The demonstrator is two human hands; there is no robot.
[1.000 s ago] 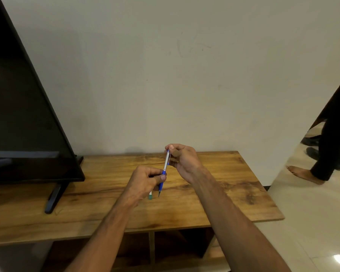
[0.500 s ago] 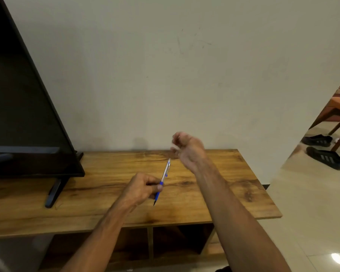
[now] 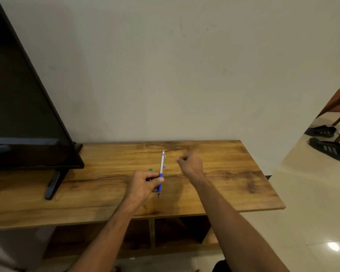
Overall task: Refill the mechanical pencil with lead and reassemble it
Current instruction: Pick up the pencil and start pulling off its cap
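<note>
Currently your left hand [image 3: 143,184] grips the slim silver mechanical pencil with the blue rubber grip [image 3: 161,173] by that grip, between thumb and fingers, tip down and pale top end up, tilted slightly, above the wooden tabletop [image 3: 234,169]. Your right hand [image 3: 190,164] is curled into a loose pinch just beside the pencil's upper barrel, not touching it; whether it holds a cap, an eraser or a lead cannot be told. Judged from this, the top end is the working point. Keep the barrel upright and steady, bring the pinch directly over the top end, and align along the axis before pressing or feeding. A small teal object [image 3: 150,170] lies on the tabletop behind your left hand; avoid knocking it.
</note>
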